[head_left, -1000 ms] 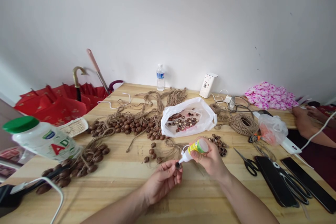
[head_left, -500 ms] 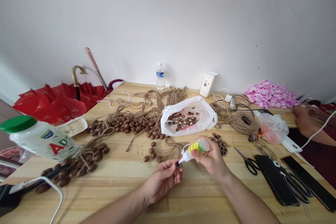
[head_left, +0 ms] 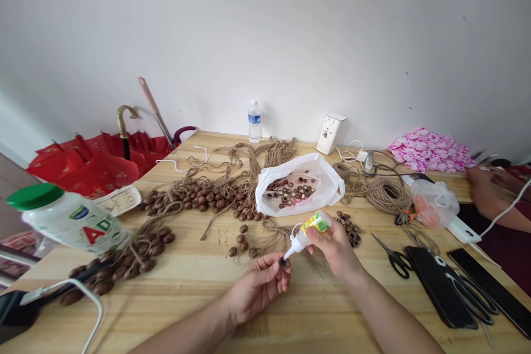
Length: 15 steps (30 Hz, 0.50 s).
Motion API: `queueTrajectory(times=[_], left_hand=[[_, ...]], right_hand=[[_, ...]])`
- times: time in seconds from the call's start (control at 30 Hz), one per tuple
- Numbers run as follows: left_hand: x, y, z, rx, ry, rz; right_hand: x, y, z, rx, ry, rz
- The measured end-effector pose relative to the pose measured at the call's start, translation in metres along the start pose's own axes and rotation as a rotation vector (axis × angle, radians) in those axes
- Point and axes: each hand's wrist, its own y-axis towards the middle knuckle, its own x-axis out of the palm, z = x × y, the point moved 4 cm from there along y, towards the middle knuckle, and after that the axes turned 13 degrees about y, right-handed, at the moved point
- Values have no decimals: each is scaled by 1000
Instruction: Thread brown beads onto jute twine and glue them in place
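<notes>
Between the thumb and fingers of my left hand (head_left: 258, 286) is a small dark nut shell (head_left: 284, 263), its hollow side up. My right hand (head_left: 339, 251) grips a white glue bottle (head_left: 299, 242) with a yellow-green label, tilted downward. The bottle's nozzle tip meets the shell or sits just inside it; whether glue flows out is too small to see. Just beyond my hands, a white plastic bag (head_left: 332, 191) lies open with nut shell halves inside. A small heap of shells (head_left: 350, 228) rests right of the bag, partly behind my right hand.
Brown nuts on twine (head_left: 203, 196) spread across the table's left-centre. A white jar (head_left: 78, 221) with a green lid leans at left. Scissors (head_left: 396, 260) and a black phone (head_left: 440, 287) lie at right, near a twine coil (head_left: 388, 194). Another person's arm (head_left: 498, 199) rests at far right.
The glue bottle has tipped slightly, its nozzle still at the shell in my left hand. The whole view has shifted a little; otherwise both hands stay nearly in place.
</notes>
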Motion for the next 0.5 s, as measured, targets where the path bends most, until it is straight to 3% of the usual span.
queueTrajectory(times=[0.5], left_hand=[[2,-1,0,-15,12,15]], right_hand=[[3,0,0,17,30,5]])
